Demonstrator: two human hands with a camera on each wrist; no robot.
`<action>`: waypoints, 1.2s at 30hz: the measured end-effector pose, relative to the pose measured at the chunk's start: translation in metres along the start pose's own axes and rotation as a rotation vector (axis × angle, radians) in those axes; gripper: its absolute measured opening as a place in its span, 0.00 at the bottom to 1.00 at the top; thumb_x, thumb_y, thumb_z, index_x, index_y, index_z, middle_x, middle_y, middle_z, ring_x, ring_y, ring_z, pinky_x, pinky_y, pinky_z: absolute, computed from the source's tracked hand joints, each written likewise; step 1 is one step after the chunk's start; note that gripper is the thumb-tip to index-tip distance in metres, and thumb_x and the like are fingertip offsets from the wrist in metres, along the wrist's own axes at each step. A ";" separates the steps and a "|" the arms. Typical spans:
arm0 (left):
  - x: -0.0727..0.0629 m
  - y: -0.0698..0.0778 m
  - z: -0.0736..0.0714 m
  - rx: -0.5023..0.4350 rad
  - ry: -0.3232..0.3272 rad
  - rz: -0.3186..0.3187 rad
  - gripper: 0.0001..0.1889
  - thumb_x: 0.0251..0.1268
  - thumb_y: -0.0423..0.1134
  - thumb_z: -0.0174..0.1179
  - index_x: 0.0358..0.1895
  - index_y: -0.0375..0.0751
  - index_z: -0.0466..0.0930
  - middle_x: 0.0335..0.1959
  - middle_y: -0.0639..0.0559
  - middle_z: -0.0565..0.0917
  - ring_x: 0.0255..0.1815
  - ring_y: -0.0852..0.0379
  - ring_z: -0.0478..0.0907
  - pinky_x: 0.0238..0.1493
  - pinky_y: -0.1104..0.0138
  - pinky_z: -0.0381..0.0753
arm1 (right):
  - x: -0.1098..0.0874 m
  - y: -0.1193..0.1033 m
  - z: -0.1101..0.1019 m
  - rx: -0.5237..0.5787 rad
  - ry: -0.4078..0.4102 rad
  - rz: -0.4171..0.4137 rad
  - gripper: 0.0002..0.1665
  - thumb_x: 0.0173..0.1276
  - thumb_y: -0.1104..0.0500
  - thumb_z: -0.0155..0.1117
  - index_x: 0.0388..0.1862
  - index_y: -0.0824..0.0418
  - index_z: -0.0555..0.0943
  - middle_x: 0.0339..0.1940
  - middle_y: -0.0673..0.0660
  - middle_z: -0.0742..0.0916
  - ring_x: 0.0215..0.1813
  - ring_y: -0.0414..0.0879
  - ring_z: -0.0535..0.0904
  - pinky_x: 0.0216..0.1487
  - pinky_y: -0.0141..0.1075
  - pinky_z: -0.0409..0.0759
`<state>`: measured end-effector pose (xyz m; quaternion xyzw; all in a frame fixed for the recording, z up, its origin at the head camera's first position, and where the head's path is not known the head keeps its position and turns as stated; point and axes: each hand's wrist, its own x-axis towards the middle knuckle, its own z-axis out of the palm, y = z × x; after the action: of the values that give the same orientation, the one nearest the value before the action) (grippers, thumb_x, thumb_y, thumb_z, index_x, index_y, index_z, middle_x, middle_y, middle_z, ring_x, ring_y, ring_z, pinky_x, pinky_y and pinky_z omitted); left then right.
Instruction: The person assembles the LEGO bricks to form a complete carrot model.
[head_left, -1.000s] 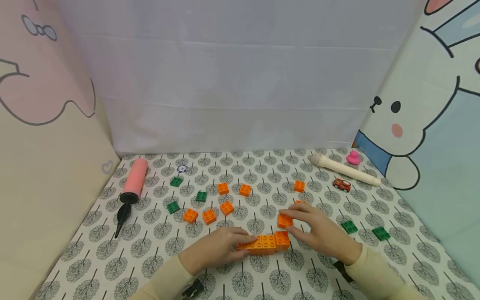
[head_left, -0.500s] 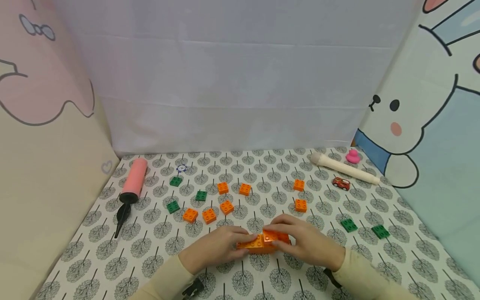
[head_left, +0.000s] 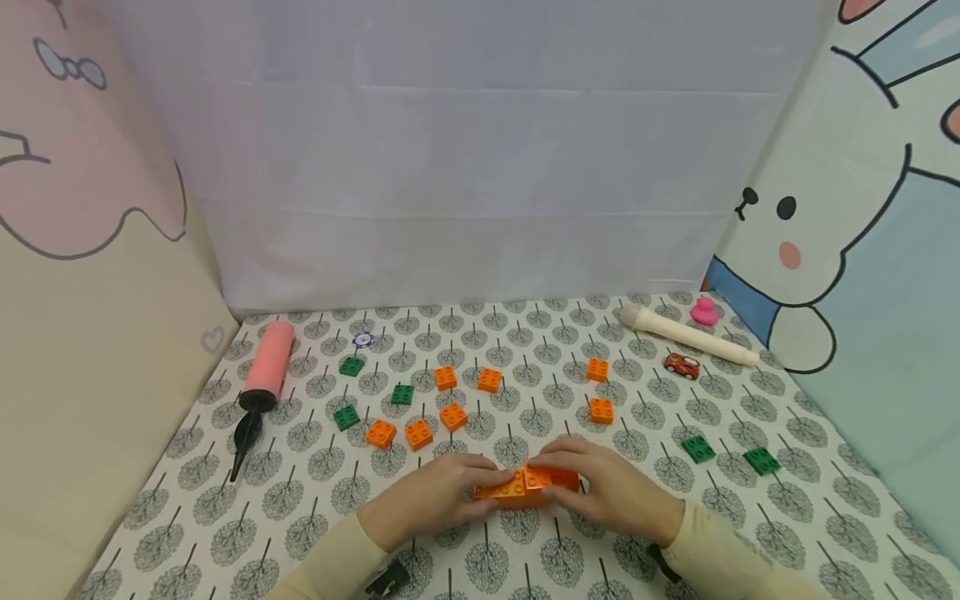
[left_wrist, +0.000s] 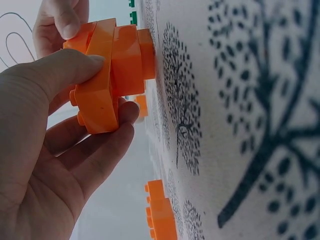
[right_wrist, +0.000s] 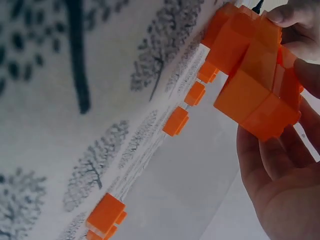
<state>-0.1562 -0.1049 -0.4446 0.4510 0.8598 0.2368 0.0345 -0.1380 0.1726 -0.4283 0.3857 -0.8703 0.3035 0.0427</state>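
Note:
A block of joined orange toy bricks (head_left: 512, 493) sits on the table in front of me. In the left wrist view, bricks of this block (left_wrist: 100, 107) are stacked in layers, studs showing along one side. My left hand (head_left: 431, 496) pinches its left end, thumb on the near side and fingertips opposite. At the right end my right hand (head_left: 618, 492) grips an orange brick (right_wrist: 282, 107) set on top, thumb and fingers on opposite sides. The fingers partly cover the block in the head view.
Loose orange bricks (head_left: 453, 416) lie behind the hands, with two more orange bricks (head_left: 601, 411) farther right. Green bricks (head_left: 347, 417) are scattered left and right. A pink pump (head_left: 272, 358), white microphone-shaped stick (head_left: 690, 337), red toy car (head_left: 682, 365) and pink duck (head_left: 704, 312) stand farther out.
My right hand has carried an orange brick left and toward me, onto the block's right end. It now presses close there, while my left hand keeps its hold.

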 end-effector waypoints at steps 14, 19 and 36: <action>0.001 0.002 0.000 0.002 0.011 -0.011 0.22 0.68 0.42 0.64 0.65 0.49 0.78 0.56 0.53 0.84 0.54 0.60 0.82 0.56 0.73 0.80 | -0.003 0.005 0.005 0.028 0.060 0.047 0.22 0.62 0.57 0.74 0.56 0.51 0.86 0.53 0.43 0.86 0.53 0.41 0.82 0.55 0.41 0.83; 0.001 0.001 0.001 -0.015 0.006 -0.019 0.22 0.69 0.42 0.64 0.65 0.49 0.78 0.56 0.53 0.84 0.54 0.60 0.82 0.56 0.71 0.81 | -0.001 0.003 0.004 0.043 0.049 0.062 0.21 0.61 0.58 0.74 0.55 0.55 0.86 0.52 0.46 0.86 0.53 0.43 0.82 0.55 0.40 0.84; 0.000 0.001 0.001 -0.029 -0.003 -0.017 0.22 0.69 0.41 0.64 0.65 0.49 0.78 0.57 0.53 0.84 0.55 0.60 0.81 0.57 0.72 0.80 | -0.003 0.004 0.005 -0.062 0.047 0.026 0.23 0.61 0.54 0.74 0.57 0.51 0.85 0.53 0.45 0.86 0.53 0.41 0.82 0.54 0.41 0.84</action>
<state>-0.1552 -0.1041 -0.4451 0.4434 0.8601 0.2481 0.0445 -0.1379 0.1746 -0.4353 0.3655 -0.8829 0.2861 0.0709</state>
